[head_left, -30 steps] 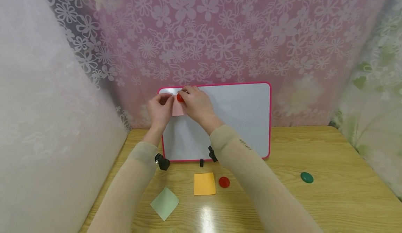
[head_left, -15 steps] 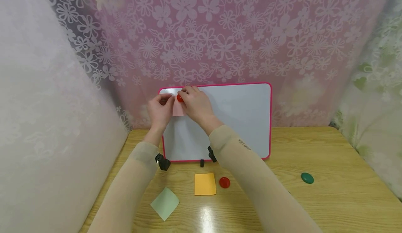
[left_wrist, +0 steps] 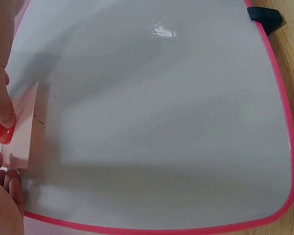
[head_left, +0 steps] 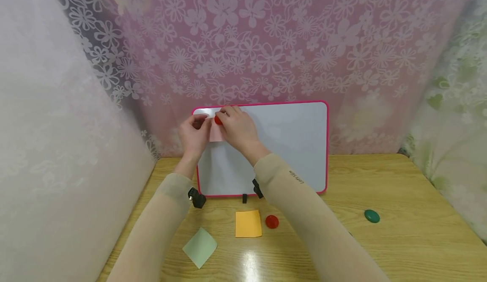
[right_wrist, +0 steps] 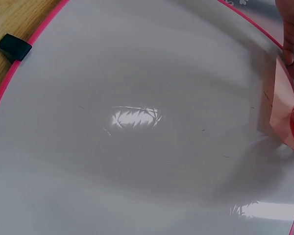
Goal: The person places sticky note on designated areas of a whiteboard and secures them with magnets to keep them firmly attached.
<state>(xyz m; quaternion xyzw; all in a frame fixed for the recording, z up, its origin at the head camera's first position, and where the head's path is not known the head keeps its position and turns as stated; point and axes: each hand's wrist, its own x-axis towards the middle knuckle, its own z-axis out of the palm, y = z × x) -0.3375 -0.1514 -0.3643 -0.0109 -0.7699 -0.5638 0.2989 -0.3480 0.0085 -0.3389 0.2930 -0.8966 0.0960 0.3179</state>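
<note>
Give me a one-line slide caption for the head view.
Both hands, left hand and right hand, hold a pink note and red magnet against a whiteboard.

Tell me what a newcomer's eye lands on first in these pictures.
The pink-framed whiteboard standing against the flowered curtain, with both hands at its top left corner: the right hand pinches a red magnet onto a pink sticky note that the left hand steadies. On the wooden table in front lie an orange note, a second red magnet, a green note and a green magnet.

whiteboard (head_left: pixel 289 142) right half bare, curtain (head_left: pixel 266 41) close behind, notes on table (head_left: pixel 399 239)
</note>
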